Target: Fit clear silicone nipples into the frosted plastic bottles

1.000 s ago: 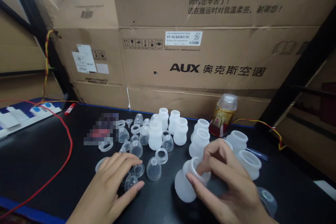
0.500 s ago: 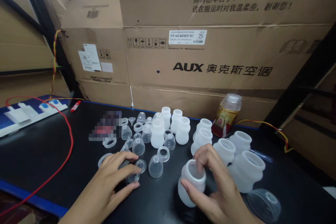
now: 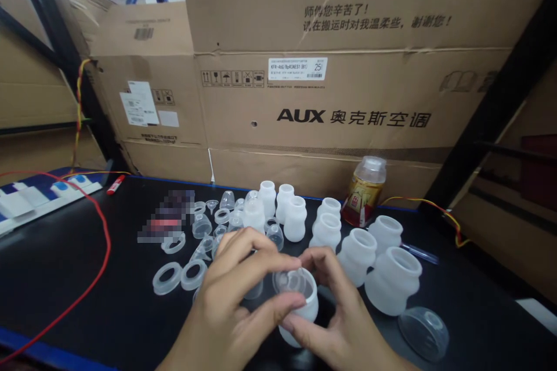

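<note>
My right hand [image 3: 343, 319] grips a frosted white silicone bottle body [image 3: 304, 307] near the front of the black table [image 3: 87, 278]. My left hand [image 3: 235, 301] holds a small clear nipple piece [image 3: 292, 283] with thumb and fingers right at the bottle's open mouth. Both hands meet over the bottle, which hides part of its lower half.
Several more white bottle bodies [image 3: 391, 281] stand to the right and behind. Clear nipples, caps and rings [image 3: 167, 278] lie scattered left of the hands. A clear dome lid [image 3: 424, 333] lies at the right front. A drink bottle [image 3: 363, 191], red cable [image 3: 93, 278] and cardboard boxes [image 3: 348, 104] are around.
My left hand picked a clear piece from the table and carried it right to the bottle's mouth. My right hand shifted the bottle slightly left, uncovering two rings on the table.
</note>
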{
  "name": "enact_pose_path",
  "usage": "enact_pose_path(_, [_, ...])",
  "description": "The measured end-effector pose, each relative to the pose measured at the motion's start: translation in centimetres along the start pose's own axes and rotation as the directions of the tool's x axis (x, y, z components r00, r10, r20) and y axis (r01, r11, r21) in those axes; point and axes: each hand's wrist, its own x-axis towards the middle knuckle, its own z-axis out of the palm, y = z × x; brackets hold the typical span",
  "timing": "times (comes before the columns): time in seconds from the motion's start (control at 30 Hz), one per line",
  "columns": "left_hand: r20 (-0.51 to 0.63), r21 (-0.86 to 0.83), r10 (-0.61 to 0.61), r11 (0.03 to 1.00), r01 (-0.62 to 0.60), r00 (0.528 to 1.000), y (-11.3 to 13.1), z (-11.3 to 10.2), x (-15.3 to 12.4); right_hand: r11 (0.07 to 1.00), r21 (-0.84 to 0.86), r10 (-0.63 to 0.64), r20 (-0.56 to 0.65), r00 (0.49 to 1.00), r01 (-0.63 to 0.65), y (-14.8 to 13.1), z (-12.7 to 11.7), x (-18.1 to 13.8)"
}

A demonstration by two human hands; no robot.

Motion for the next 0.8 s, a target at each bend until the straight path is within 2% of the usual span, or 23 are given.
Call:
enact_pose_path(0.1, [0.122,0.011,-0.055,0.998,0.054,0.991,0.0,1.4,0.6,0.999,0.010,-0.038,0.003,0.999,0.038,-0.3,0.0,0.2])
enact_pose_path(0.17, [0.163,-0.022,-0.103,0.994,0.108,0.981,-0.1,1.7,0.6,0.999,0.001,-0.048,0.001,0.999,0.048,-0.4,0.1,0.0])
enact_pose_path(0.33, [0.150,-0.023,-0.036,0.999,0.040,0.988,0.7,1.8,1.0,0.996,0.003,-0.088,-0.032,0.996,0.088,-0.5,0.3,-0.1])
enact_pose_path(0.43, [0.153,0.032,0.002,0.999,-0.007,0.988,1.0,1.9,1.2,0.997,-0.014,-0.080,-0.009,0.997,0.080,-0.9,0.1,0.0])
enact_pose_path(0.6, [0.011,0.139,0.085,0.987,-0.086,0.996,1.0,1.9,0.7,0.999,-0.001,-0.054,-0.016,0.998,0.054,-1.2,0.1,0.0])
enact_pose_path(0.8, [0.071,0.156,0.122,0.979,-0.131,0.990,0.8,2.3,0.8,0.998,0.016,-0.055,-0.026,0.998,0.055,-1.4,0.0,0.2])
